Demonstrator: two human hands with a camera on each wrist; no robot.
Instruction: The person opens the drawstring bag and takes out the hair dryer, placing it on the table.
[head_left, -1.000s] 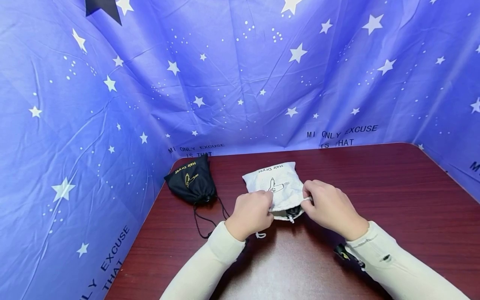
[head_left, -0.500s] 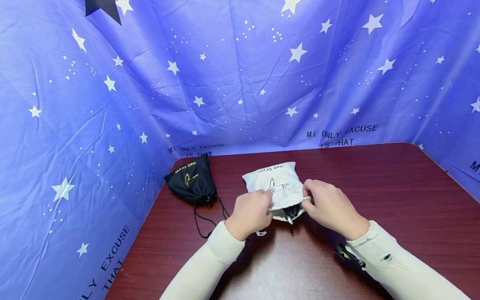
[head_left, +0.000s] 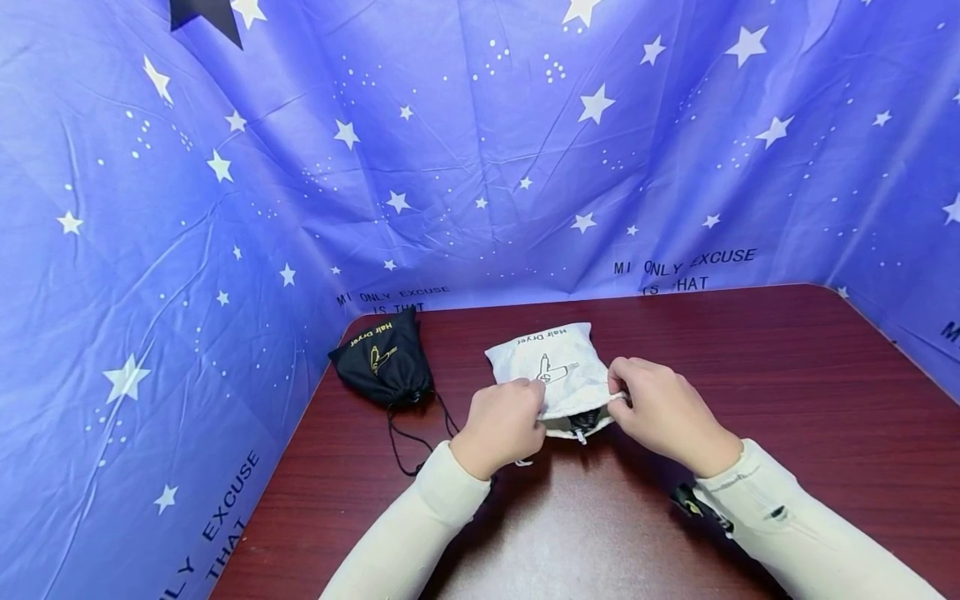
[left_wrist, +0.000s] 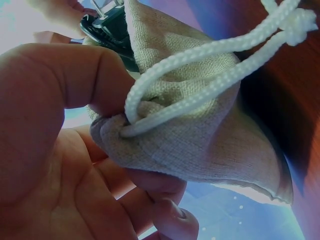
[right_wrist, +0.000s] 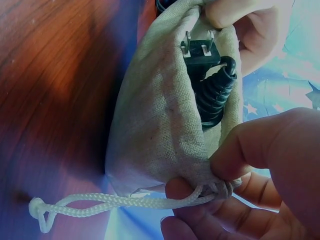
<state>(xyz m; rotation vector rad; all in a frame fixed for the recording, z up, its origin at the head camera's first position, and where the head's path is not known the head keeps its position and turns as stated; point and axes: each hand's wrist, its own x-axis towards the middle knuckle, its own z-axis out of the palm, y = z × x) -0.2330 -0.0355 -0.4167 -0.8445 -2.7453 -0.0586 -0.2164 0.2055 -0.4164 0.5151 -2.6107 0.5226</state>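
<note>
A white drawstring bag (head_left: 553, 369) printed "Hair Dryer" lies on the dark red table (head_left: 750, 375). My left hand (head_left: 501, 427) pinches the left corner of its mouth, and the white cord (left_wrist: 210, 75) loops out past my thumb. My right hand (head_left: 660, 412) pinches the right corner of the bag (right_wrist: 165, 115), where another cord (right_wrist: 115, 202) trails out. Between the two hands the mouth gapes, and a black plug (right_wrist: 200, 50) with a coiled cable (right_wrist: 215, 95) shows inside.
A black drawstring bag (head_left: 384, 360) with gold print lies at the table's back left, its black cords (head_left: 408, 442) trailing toward me. Blue star-printed cloth (head_left: 480, 142) walls the table at the back and both sides.
My hands have drawn slightly apart, so the bag's mouth is stretched a little wider. The bag has stayed in place.
</note>
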